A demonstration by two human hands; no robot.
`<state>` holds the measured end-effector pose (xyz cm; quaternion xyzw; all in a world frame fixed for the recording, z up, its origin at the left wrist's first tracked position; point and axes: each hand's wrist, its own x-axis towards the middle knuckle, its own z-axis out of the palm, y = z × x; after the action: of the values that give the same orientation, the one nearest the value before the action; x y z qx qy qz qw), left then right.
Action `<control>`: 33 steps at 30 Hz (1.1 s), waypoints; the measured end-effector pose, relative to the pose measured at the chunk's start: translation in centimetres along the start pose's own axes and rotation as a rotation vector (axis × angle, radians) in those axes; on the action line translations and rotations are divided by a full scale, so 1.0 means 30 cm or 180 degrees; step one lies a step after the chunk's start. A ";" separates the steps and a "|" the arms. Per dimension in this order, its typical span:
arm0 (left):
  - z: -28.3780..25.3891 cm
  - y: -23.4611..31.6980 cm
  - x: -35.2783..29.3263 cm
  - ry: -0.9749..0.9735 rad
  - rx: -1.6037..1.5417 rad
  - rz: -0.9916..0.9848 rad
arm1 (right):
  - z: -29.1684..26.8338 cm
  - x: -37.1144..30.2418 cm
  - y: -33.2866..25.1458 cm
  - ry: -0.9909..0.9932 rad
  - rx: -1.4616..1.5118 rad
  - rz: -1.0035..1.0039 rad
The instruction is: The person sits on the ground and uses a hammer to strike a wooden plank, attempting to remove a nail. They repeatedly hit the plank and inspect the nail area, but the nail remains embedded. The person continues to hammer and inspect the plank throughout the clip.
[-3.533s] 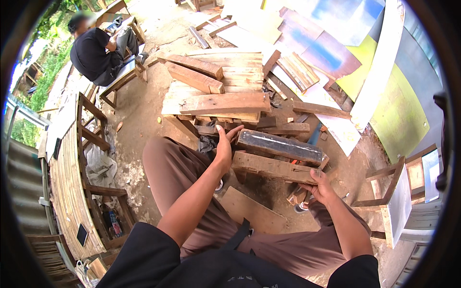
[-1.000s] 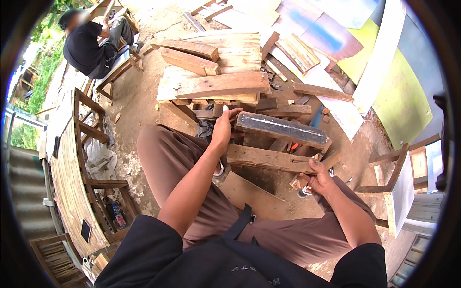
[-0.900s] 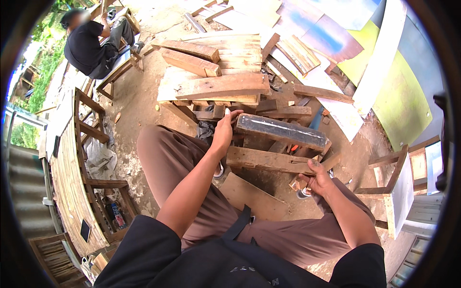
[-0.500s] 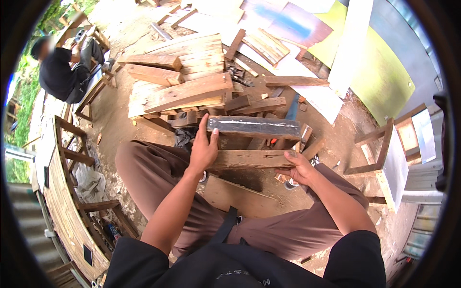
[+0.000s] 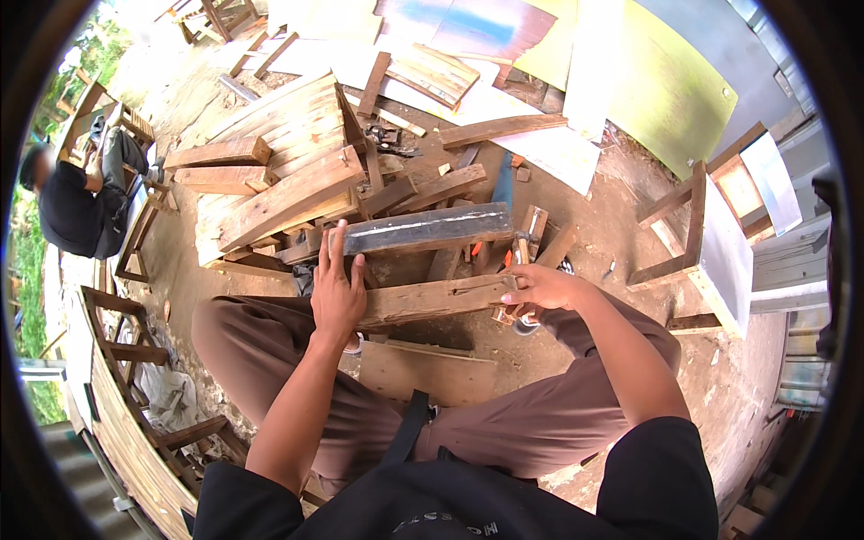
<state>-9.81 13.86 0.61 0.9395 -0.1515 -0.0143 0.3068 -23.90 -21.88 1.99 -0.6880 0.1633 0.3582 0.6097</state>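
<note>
Between my knees I have a brown wooden beam (image 5: 436, 301) lying crosswise. My right hand (image 5: 544, 288) is closed round its right end, thumb on the upper face. My left hand (image 5: 338, 292) is at the left end, its fingers stretched away from me and a little apart. Those fingers rest by the left end of a dark-painted beam (image 5: 427, 229) with a white streak, which lies just beyond the brown one. Whether the left palm presses on the brown beam's end is hard to see.
Farther off, a slatted wooden table (image 5: 306, 112) carries loose beams (image 5: 220, 162). Coloured sheets (image 5: 666, 99) lie behind. A small white-topped table (image 5: 720, 252) stands right, a long slatted bench (image 5: 121, 405) left. A seated person (image 5: 85, 193) is at the far left.
The view has swung, so the surroundings sit farther left. Both beams now slope up to the right. My left fingers have straightened and lifted off the dark beam's top; my right hand keeps its hold.
</note>
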 end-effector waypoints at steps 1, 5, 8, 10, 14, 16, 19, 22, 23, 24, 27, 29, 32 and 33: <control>-0.001 0.004 -0.006 0.0001 0.0397 0.0094 | -0.004 0.000 0.000 -0.0015 -0.0089 0.0007; -0.017 0.031 -0.030 0.0310 0.1156 0.0803 | -0.018 0.000 -0.011 -0.0131 -0.0296 0.0143; -0.043 0.055 -0.039 -0.0288 0.1127 0.1173 | -0.029 -0.002 -0.025 -0.0208 -0.0395 0.0289; -0.051 0.078 -0.057 -0.0425 0.1426 0.1686 | -0.034 -0.006 -0.037 -0.0220 -0.0521 0.0422; -0.065 0.098 -0.047 -0.0822 0.1649 0.1709 | -0.032 -0.017 -0.067 -0.0137 -0.0582 0.0683; -0.069 0.095 -0.021 -0.0829 0.1713 0.1736 | -0.030 -0.018 -0.079 -0.0110 -0.0525 0.0598; -0.056 0.096 -0.009 -0.0839 0.1559 0.1752 | -0.040 -0.009 -0.078 -0.0153 -0.0548 0.0396; -0.048 0.095 -0.020 -0.0801 0.1644 0.1782 | -0.064 0.001 -0.049 -0.0274 -0.0515 0.0493; -0.050 0.093 -0.022 -0.0763 0.1696 0.1831 | -0.066 0.006 -0.037 -0.0336 -0.0409 0.0452; -0.053 0.092 -0.023 -0.0913 0.1702 0.1841 | -0.068 0.009 -0.028 -0.0396 -0.0235 0.0552; -0.066 0.090 -0.035 -0.1021 0.1712 0.2096 | -0.063 0.000 -0.024 -0.0436 -0.0430 0.0524; -0.075 0.091 -0.045 -0.1207 0.1707 0.1991 | -0.051 -0.015 -0.046 -0.0377 -0.0588 0.0622; -0.078 0.093 -0.042 -0.1221 0.1507 0.1972 | -0.039 -0.049 -0.091 -0.0357 -0.0589 0.0770; -0.077 0.092 -0.038 -0.1214 0.1509 0.1968 | -0.037 -0.053 -0.099 -0.0401 -0.0443 0.0730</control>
<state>-11.39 13.39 4.00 0.8750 -0.4788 -0.0599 0.0389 -22.70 -22.66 5.24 -0.6816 0.1769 0.4784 0.5246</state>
